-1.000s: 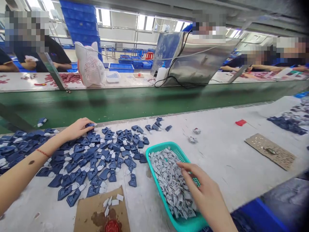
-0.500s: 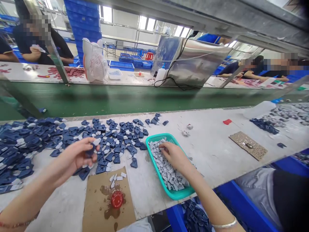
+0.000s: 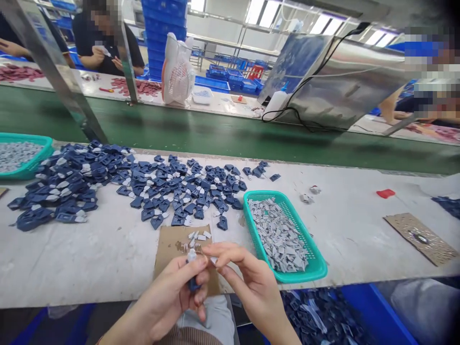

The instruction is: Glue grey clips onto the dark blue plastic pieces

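My left hand (image 3: 179, 287) is closed around a dark blue plastic part (image 3: 193, 283) with a pale tip pointing up between thumb and fingers. Close beside it, my right hand (image 3: 247, 278) pinches a small light grey plastic piece (image 3: 213, 260). Both hands are over the near part of a brown cardboard sheet (image 3: 167, 239), where several loose grey pieces (image 3: 200, 235) lie. To the right stands a green basket (image 3: 318, 261) filled with the same small grey pieces. Behind my hands, many blue parts with pale tips (image 3: 179, 191) are spread across the white table.
Farther left is a heap of blue parts (image 3: 68, 182) and another green basket (image 3: 39, 163). On the right lie a red object (image 3: 385, 193) and a cardboard piece (image 3: 424, 239). Below the table edge is a blue bin (image 3: 377, 306). Across the green strip (image 3: 215, 129), a person (image 3: 104, 48) works.
My right hand has left the green basket with a small grey piece. My left hand has brought the blue part in, so both hands now meet. The view has shifted left.
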The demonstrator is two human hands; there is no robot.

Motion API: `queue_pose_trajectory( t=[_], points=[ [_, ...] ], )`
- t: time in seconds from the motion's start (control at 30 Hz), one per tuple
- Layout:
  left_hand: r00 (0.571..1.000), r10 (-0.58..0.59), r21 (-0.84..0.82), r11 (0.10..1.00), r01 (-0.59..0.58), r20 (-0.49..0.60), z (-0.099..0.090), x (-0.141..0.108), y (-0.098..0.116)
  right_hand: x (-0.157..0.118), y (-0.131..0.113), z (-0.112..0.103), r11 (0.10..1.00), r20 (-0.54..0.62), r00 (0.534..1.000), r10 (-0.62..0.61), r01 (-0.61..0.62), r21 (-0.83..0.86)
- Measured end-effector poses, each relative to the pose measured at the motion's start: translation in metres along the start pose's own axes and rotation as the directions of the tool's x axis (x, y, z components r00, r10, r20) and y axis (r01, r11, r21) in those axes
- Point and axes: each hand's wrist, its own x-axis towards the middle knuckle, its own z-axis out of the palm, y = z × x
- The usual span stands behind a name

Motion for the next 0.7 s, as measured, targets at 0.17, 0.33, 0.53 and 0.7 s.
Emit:
queue_pose_trajectory(
  t=[0.17,0.33,0.53,0.7],
  points=[
    [0.996,0.084,0.076,0.994,-0.081,-0.031,-0.012,-0.008,-0.003,-0.006,0.004,0.014,0.991,0.04,0.993,0.107,-0.11,0.075],
    [0.939,0.289,0.198,0.947,-0.252,-0.189,-0.022,-0.007,-0.015,-0.018,0.013,0.031,0.957,-0.108,0.96,0.259,-0.24,0.162],
    [0.827,0.504,0.447,0.817,-0.364,-0.248,-0.028,-0.011,-0.03,-0.031,0.019,0.057,0.934,-0.318,0.884,0.343,-0.284,0.218],
    [0.765,0.612,0.57,0.708,-0.417,-0.202,-0.033,-0.012,-0.04,-0.034,0.023,0.069,0.831,-0.261,0.829,0.494,-0.361,0.424]
  ],
)
